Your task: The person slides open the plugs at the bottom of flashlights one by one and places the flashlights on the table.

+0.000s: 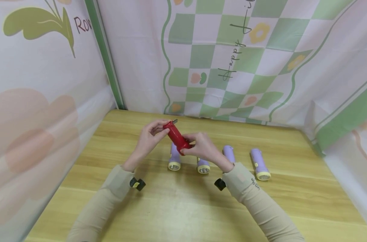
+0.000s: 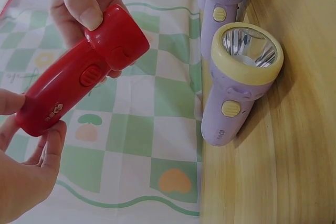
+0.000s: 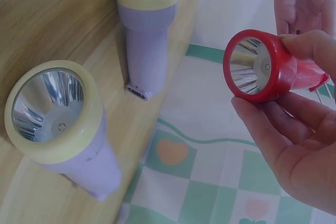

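A red flashlight (image 1: 176, 136) is held up above the table, slanting between both hands. My left hand (image 1: 148, 138) pinches its tail end between thumb and fingers. At the lamp end, my right hand (image 1: 203, 147) grips the red head; in the right wrist view the silver reflector (image 3: 251, 66) shows inside the red rim. Metal prongs (image 1: 175, 121) stick out near the tail. A red slide switch (image 2: 91, 75) on the body appears in the left wrist view. Below the hands, a purple flashlight (image 1: 174, 158) and another purple flashlight (image 1: 203, 165) lie partly hidden.
Two more purple flashlights with yellow rims, a near one (image 1: 228, 154) partly behind the right wrist and a far one (image 1: 260, 164), lie to the right on the wooden table (image 1: 171, 208). A patterned cloth (image 1: 232, 60) hangs along the back edge, with a side cloth (image 1: 35, 134) at left.
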A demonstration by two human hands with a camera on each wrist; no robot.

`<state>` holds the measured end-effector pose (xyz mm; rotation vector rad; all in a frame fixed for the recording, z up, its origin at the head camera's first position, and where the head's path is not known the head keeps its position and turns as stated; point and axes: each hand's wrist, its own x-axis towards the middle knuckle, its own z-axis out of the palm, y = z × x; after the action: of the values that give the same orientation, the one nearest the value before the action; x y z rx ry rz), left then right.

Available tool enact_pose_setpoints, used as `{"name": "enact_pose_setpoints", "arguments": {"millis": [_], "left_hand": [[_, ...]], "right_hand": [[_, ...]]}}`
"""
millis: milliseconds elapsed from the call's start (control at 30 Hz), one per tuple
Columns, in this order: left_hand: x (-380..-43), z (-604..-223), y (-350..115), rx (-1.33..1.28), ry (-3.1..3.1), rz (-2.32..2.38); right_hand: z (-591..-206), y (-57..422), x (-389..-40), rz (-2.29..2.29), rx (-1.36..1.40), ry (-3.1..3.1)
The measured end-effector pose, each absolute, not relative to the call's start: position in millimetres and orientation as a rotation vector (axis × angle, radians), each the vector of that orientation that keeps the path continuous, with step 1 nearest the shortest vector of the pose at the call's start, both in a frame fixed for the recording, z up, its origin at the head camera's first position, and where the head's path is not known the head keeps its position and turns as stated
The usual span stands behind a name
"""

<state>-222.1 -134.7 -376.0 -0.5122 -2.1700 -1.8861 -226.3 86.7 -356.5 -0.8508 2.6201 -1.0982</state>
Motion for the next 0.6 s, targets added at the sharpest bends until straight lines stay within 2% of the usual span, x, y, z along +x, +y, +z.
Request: {"name": "enact_pose_setpoints", "arguments": {"millis": [600], "left_hand": [[-222.5, -380.8, -137.3, -0.446, -2.202, -1.891]], "right_hand": [[-357.2, 84.3, -226.1, -1.088, -0.848, 2.6]]}}
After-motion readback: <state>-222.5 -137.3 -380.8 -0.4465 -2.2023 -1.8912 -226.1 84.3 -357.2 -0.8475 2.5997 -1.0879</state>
